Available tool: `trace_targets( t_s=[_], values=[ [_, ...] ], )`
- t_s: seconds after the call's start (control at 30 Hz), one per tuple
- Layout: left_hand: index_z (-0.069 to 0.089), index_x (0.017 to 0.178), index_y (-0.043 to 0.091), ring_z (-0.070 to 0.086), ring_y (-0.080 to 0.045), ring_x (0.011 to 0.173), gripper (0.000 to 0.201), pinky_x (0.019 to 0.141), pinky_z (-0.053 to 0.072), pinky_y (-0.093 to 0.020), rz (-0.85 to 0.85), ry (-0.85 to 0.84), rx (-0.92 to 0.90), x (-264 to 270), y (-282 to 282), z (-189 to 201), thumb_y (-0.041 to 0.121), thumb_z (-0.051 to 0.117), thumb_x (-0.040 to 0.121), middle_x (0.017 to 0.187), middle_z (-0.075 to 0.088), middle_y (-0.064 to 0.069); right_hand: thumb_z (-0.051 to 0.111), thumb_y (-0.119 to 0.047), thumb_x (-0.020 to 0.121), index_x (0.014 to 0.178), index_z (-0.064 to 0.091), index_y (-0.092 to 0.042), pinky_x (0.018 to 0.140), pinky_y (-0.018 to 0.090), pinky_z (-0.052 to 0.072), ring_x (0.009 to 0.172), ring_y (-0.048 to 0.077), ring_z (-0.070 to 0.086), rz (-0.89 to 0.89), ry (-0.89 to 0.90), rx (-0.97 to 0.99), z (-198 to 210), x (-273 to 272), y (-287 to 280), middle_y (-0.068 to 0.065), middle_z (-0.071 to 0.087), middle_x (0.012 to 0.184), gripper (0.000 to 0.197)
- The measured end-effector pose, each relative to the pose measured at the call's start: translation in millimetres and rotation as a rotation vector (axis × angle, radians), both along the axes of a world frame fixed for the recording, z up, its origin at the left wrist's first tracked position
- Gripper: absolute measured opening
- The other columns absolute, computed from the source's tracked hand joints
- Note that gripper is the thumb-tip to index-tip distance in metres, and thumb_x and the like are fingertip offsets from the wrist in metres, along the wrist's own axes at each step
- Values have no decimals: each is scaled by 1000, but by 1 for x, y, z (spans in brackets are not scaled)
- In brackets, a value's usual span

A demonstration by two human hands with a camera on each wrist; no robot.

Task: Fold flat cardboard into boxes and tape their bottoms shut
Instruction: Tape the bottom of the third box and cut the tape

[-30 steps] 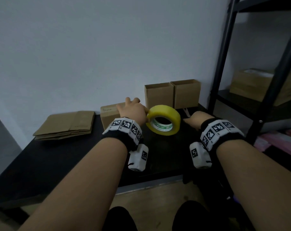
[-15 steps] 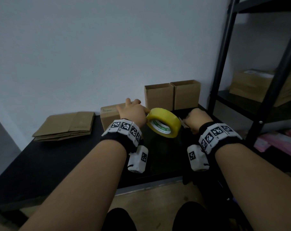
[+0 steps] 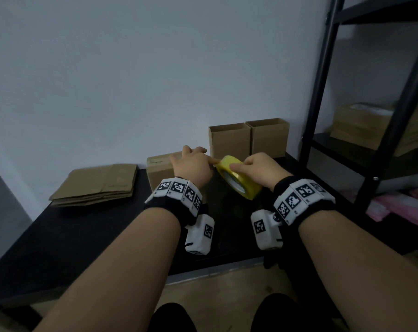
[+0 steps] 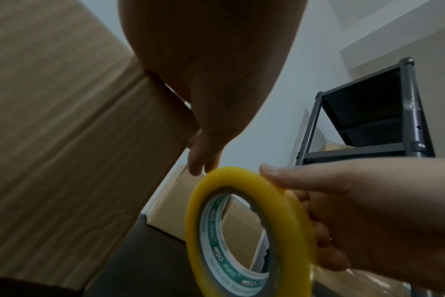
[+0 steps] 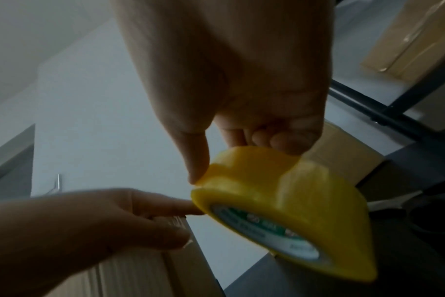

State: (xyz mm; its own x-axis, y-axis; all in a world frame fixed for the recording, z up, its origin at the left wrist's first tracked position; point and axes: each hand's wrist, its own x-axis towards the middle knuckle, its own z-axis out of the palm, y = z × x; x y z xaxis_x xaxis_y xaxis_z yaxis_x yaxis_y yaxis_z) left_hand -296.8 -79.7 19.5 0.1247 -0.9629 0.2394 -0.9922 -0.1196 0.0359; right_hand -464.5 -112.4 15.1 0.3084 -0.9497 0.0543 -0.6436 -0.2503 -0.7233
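A yellow tape roll (image 3: 239, 178) hangs tilted just above the black table (image 3: 83, 236). My right hand (image 3: 251, 166) grips its top from above, thumb on the near rim and fingers curled over the far side, as the right wrist view shows (image 5: 292, 201). My left hand (image 3: 191, 164) lies flat on a closed cardboard box (image 3: 159, 171) that lies on its side. One straight left finger reaches to the roll's left rim (image 4: 241, 231). Whether a free tape end runs to the box is too dim to tell.
Two upright open boxes (image 3: 229, 142) (image 3: 270, 137) stand against the wall behind the roll. A stack of flat cardboard (image 3: 95, 185) lies at the table's left. A black metal shelf (image 3: 323, 92) with bundled cardboard (image 3: 371, 130) stands close on the right.
My right hand has come in from the table on the right and closed over the top of the roll. The roll has tipped further over. My left hand stays on the box.
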Motion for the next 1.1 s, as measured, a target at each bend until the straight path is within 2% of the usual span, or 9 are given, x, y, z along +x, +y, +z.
trace_targets(
  t_s=[0.03,0.1,0.23,0.37,0.5,0.6,0.73,0.93,1.1],
  values=[
    [54,122,57,28,-24,131,38,103,24,-54,-14,15,3,1,0,0,31,48,94,147,38,12,59,-48,91,79,64,-2,66,34,41,71,24,55,-26,43,-30,0,2,0,11,55,74,47],
    [51,122,61,26,-22,133,43,106,21,-56,-42,23,30,3,1,1,28,48,94,148,36,14,59,-47,91,76,57,-10,65,33,37,70,22,52,-63,103,-81,-1,4,-3,7,50,72,41],
    [49,122,62,21,-20,137,48,109,17,-61,-72,-18,79,6,3,1,24,48,93,150,33,14,59,-47,91,97,63,-9,75,35,44,86,23,59,-68,126,-140,-3,6,-6,7,61,89,39],
    [48,126,59,23,-21,136,53,109,18,-60,-77,8,59,6,2,1,20,49,90,150,34,12,62,-46,89,114,62,-14,81,35,49,95,22,60,-122,206,-210,-5,10,-7,5,64,105,41],
    [57,122,41,29,-23,132,47,108,20,-59,-65,69,6,6,3,2,13,49,85,143,42,7,65,-44,86,120,61,-15,80,35,49,100,25,62,-230,342,-227,-8,8,-10,7,65,111,44],
    [53,119,25,35,-23,128,38,107,22,-57,-31,109,-47,4,2,2,13,52,84,135,47,1,63,-40,89,117,64,-12,75,31,44,99,25,63,-269,417,-227,-12,3,-11,8,65,110,39],
    [49,122,22,37,-23,127,39,109,24,-56,-28,125,-70,5,2,2,13,53,84,133,45,-2,61,-37,91,115,63,-8,72,30,44,98,26,62,-306,493,-144,-12,-1,-12,10,64,109,38],
    [48,125,23,37,-22,128,43,108,25,-53,-42,148,-75,6,1,2,14,54,83,137,43,0,74,-33,82,113,62,-7,70,32,47,94,26,63,-291,545,-21,-13,-1,-13,10,64,102,41],
    [45,131,22,42,-23,127,38,109,26,-51,-20,239,-122,7,1,3,29,47,93,136,48,-2,73,-30,84,125,53,-3,84,35,49,107,27,61,-261,575,53,-13,-3,-12,13,61,118,54]
  ],
)
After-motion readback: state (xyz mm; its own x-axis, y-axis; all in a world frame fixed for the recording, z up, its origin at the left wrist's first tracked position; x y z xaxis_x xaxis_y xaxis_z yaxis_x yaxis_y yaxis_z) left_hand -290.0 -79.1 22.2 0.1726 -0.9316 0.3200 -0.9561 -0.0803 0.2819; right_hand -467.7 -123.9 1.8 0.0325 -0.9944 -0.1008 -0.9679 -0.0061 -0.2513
